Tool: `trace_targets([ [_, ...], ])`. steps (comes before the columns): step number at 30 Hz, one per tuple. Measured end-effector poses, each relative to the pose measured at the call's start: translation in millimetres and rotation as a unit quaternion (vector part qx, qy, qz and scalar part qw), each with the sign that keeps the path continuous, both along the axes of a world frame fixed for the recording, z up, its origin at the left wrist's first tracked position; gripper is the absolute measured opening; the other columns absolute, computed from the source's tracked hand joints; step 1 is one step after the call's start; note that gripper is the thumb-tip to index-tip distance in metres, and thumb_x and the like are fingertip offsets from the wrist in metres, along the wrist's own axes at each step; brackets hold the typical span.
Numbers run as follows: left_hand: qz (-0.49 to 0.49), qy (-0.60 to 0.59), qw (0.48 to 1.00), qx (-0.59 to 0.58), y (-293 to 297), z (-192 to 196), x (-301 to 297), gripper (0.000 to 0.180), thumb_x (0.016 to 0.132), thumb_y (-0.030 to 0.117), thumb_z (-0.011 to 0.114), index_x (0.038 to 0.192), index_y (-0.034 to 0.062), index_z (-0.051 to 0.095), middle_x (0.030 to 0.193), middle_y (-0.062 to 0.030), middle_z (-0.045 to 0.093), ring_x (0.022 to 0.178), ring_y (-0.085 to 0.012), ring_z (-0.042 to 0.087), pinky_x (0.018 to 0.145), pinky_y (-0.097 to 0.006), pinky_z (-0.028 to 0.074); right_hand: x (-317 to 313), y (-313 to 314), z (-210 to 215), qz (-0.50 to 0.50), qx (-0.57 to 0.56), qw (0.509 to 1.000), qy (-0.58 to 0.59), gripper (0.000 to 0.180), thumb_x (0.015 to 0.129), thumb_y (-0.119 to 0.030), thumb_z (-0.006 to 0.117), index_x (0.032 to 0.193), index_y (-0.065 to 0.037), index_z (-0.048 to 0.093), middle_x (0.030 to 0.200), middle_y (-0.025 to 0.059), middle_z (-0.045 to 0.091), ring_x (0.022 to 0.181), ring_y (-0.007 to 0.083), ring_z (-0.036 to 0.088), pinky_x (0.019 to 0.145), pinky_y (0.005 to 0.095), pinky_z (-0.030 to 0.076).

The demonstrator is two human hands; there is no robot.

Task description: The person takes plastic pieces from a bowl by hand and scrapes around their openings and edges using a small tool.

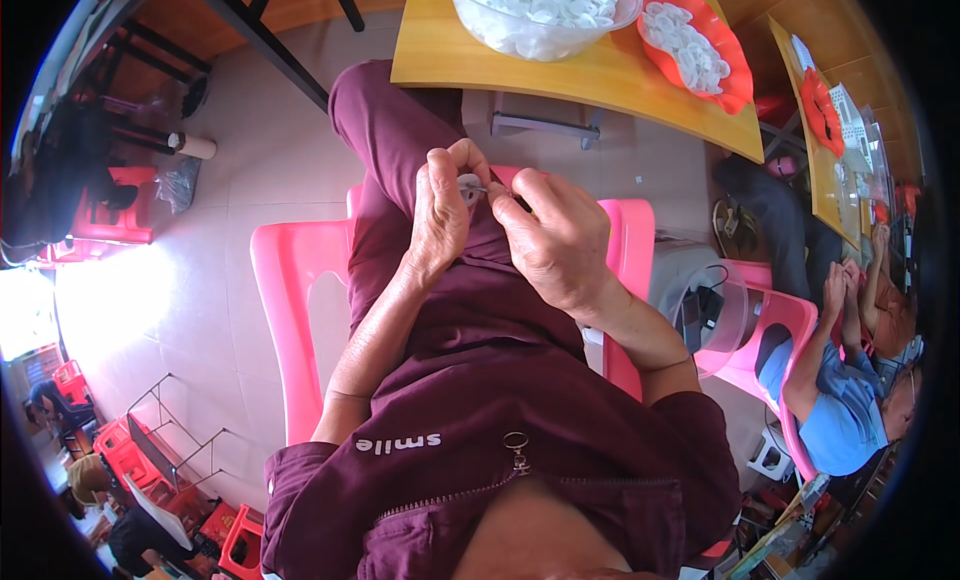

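Above my lap, my left hand (440, 215) pinches a small whitish round piece (468, 185) between thumb and fingers. My right hand (560, 235) is closed beside it, fingertips pinching a thin, dark, metallic-looking item (480, 190) whose tip meets the piece. The thin item is mostly hidden by the fingers, so its kind does not show. Ahead, on a yellow wooden table (440, 55), a clear bowl (530, 40) is heaped with whitish plastic pieces. To its right, a wavy-edged red tray (738, 80) holds similar translucent pieces.
I sit on a pink plastic chair (285, 310), one leg reaching under the table. At right, a person in a blue shirt (835, 420) sits on another pink chair. A clear plastic tub (725, 315) with dark items stands between us. Red stools (115, 215) are at left.
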State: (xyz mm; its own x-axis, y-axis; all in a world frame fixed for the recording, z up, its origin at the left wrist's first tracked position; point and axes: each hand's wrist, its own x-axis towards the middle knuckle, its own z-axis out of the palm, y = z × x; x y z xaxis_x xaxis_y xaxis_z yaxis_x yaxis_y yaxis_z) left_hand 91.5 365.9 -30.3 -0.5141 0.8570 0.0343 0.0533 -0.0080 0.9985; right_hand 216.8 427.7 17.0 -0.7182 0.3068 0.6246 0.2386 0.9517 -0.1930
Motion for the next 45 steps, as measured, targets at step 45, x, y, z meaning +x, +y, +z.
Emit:
trace_targets([
  [45,-0.009,0.026,0.999,0.038,2.3,-5.3,3.6,0.081,0.086,0.069,0.005,0.063,0.0016,0.044,0.054,-0.0043,0.044,0.051,-0.0109,0.039,0.048,-0.027,0.031,6.0,-2.9,3.0,0.021,0.025,0.998,-0.056,0.011,0.060,-0.009,0.062,0.062,-0.008,0.050,0.072,0.0015,0.043,0.058,0.0150,0.048,0.048,0.0278,0.045],
])
